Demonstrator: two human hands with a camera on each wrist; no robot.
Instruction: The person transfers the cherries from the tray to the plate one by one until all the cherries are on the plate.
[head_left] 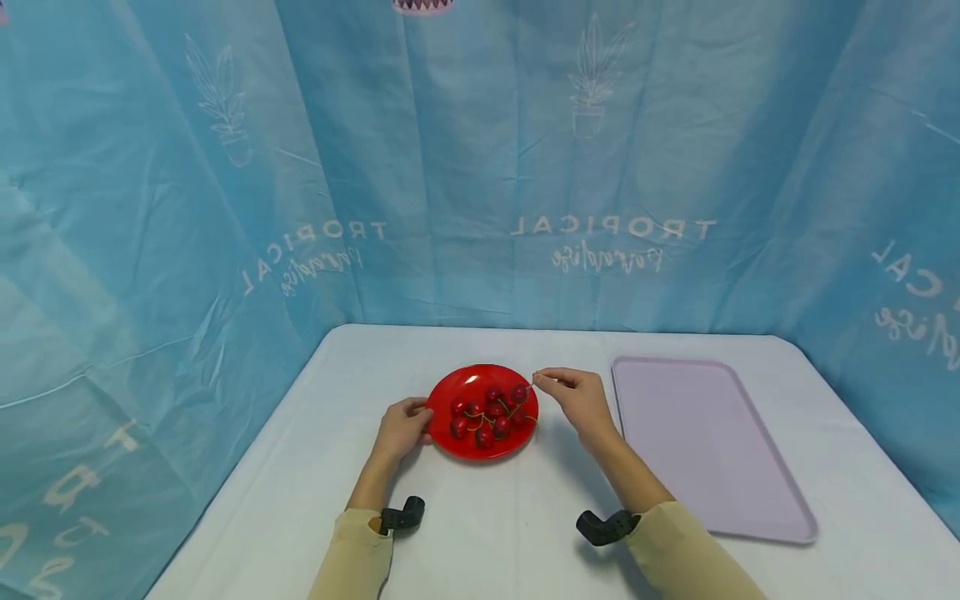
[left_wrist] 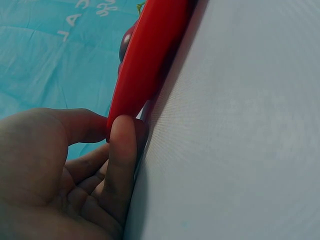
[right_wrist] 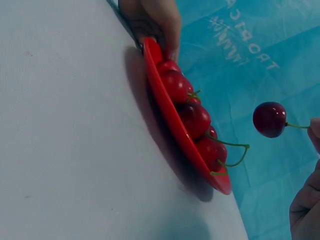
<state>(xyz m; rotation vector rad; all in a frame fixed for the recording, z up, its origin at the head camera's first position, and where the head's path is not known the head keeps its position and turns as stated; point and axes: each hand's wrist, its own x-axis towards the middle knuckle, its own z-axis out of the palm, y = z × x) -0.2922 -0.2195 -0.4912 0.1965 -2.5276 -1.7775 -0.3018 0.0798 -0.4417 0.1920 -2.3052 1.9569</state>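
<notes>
On the white table lies a round red plate (head_left: 457,385) with several dark red cherries (head_left: 483,436) on it, their green stems sticking out. My left hand (head_left: 401,427) pinches the plate's left rim, thumb on top and a finger underneath, as the left wrist view shows. Between thumb and fingertip, my right hand (head_left: 576,400) pinches the green stem of one cherry (right_wrist: 269,119). That cherry hangs clear of the others, above the plate's right side.
To the right of the plate lies a pale purple rectangular tray (head_left: 697,442). A blue printed curtain (head_left: 480,167) hangs behind the white table (head_left: 480,533) and along its sides.
</notes>
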